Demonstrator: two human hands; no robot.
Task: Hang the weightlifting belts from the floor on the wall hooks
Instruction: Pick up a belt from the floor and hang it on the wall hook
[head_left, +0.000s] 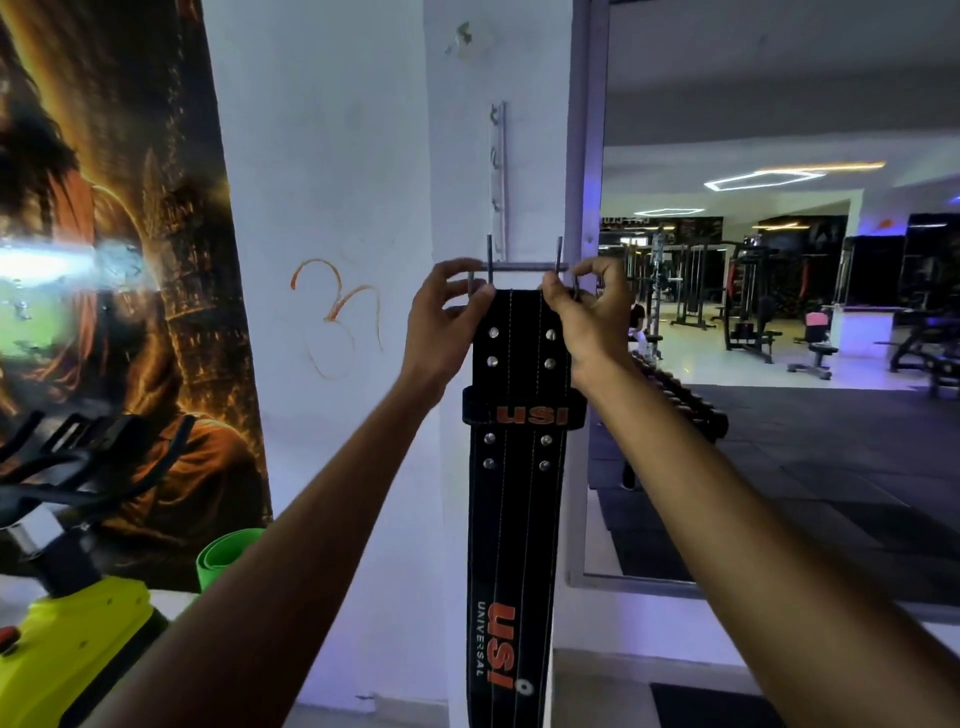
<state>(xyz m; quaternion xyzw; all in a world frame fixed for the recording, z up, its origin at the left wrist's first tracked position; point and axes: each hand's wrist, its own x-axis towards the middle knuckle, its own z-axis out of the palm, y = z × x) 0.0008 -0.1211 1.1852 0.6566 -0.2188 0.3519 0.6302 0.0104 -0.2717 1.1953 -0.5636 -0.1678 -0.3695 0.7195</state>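
A black weightlifting belt (514, 519) with orange lettering hangs straight down in front of a white pillar. Its metal buckle (523, 267), with two prongs pointing up, is at the top, just under a white strip of wall hooks (497, 182). My left hand (449, 312) pinches the buckle's left end and the belt's top corner. My right hand (584, 306) pinches the buckle's right end. Whether the buckle rests on a hook I cannot tell.
A large orange-and-black poster (114, 260) covers the wall at left. A yellow exercise bike (67, 597) and a green rolled mat (228, 558) stand at lower left. A big mirror (779, 312) at right reflects gym machines.
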